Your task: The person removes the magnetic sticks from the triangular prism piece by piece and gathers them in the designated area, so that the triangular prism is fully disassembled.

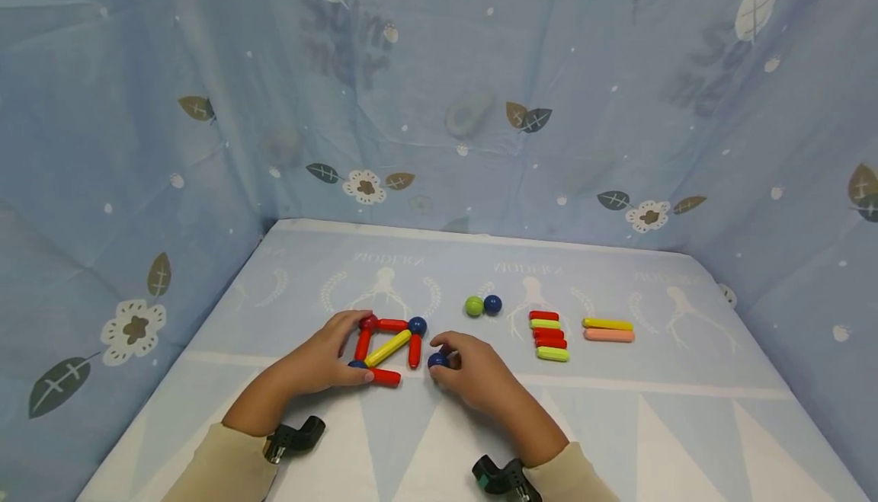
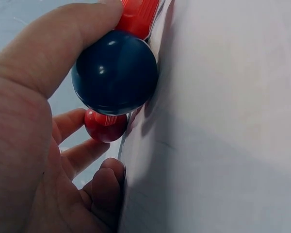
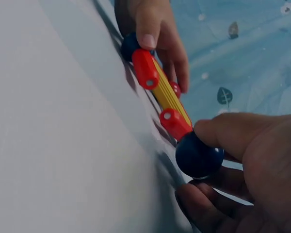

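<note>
A flat frame of magnetic rods and balls lies on the table: red rods (image 1: 392, 325), a diagonal yellow rod (image 1: 388, 349), a red ball (image 1: 369, 323) and blue balls (image 1: 417, 326). My left hand (image 1: 312, 357) holds its left side, fingers at the red ball and thumb on the red rod beside the lower blue ball (image 2: 115, 73). Two red rods point to the right corner with free ends. Just right of them, my right hand (image 1: 480, 372) pinches a loose blue ball (image 3: 199, 155) between thumb and fingers. In the head view, a small gap separates it from the rods.
Behind the hands sit a green ball (image 1: 474, 305) and a blue ball (image 1: 492, 304), side by side. Farther right lie a column of short red and yellow-green rods (image 1: 549, 334) and two longer rods (image 1: 608, 330), yellow and pink. Patterned cloth (image 1: 439, 106) rises around the table.
</note>
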Action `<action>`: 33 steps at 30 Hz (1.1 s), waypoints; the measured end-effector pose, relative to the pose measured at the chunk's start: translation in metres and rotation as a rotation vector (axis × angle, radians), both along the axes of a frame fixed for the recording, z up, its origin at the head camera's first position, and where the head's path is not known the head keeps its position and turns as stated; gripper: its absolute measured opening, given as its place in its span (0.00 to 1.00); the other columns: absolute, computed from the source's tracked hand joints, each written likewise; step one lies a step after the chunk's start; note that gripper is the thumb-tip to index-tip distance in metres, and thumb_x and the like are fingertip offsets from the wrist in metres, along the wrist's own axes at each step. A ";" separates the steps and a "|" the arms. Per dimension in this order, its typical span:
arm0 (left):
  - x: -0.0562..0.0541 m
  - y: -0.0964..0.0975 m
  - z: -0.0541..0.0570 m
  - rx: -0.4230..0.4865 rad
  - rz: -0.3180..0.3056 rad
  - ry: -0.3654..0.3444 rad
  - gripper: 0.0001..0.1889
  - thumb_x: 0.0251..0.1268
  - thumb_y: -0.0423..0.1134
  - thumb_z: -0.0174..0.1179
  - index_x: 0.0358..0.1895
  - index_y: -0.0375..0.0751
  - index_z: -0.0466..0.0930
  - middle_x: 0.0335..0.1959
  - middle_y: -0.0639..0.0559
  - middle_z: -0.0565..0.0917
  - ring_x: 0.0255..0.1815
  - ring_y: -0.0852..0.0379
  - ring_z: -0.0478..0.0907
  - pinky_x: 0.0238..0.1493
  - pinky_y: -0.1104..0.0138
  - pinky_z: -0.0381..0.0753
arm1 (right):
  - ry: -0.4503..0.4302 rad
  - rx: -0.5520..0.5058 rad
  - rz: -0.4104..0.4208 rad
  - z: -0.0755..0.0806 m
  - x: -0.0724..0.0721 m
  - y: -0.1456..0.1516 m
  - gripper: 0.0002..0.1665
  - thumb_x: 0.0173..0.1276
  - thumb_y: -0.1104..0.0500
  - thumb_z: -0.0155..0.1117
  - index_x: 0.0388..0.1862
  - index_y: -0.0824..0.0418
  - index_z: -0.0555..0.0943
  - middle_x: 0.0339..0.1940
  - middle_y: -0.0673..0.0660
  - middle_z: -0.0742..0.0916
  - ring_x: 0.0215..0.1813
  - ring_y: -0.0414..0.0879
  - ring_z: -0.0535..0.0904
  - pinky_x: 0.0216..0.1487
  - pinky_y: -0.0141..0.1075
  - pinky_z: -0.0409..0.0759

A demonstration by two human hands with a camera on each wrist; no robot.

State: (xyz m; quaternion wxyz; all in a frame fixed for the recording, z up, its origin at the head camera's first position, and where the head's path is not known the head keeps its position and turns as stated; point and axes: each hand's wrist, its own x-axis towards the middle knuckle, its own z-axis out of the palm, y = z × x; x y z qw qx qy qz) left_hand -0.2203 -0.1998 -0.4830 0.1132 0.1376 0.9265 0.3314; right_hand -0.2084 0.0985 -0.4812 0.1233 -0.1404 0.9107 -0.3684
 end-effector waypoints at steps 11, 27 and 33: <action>0.001 -0.001 0.000 -0.002 -0.001 -0.002 0.55 0.53 0.58 0.79 0.82 0.53 0.57 0.81 0.42 0.60 0.64 0.44 0.74 0.63 0.44 0.81 | 0.013 -0.048 -0.317 0.001 -0.016 0.028 0.20 0.70 0.52 0.75 0.58 0.49 0.82 0.54 0.51 0.86 0.53 0.49 0.80 0.55 0.44 0.87; -0.002 0.000 -0.005 -0.003 0.000 0.009 0.55 0.53 0.59 0.80 0.82 0.53 0.57 0.81 0.43 0.60 0.65 0.44 0.74 0.62 0.44 0.82 | 0.036 -0.119 -0.407 0.000 -0.031 0.037 0.19 0.69 0.49 0.75 0.55 0.54 0.84 0.53 0.54 0.88 0.44 0.46 0.84 0.42 0.38 0.86; -0.002 -0.001 -0.006 -0.005 0.007 0.003 0.55 0.53 0.58 0.79 0.82 0.54 0.57 0.82 0.43 0.60 0.67 0.44 0.73 0.64 0.43 0.80 | 0.042 -0.077 -0.441 -0.003 -0.035 0.032 0.21 0.69 0.49 0.76 0.58 0.53 0.84 0.55 0.53 0.89 0.48 0.47 0.81 0.45 0.39 0.83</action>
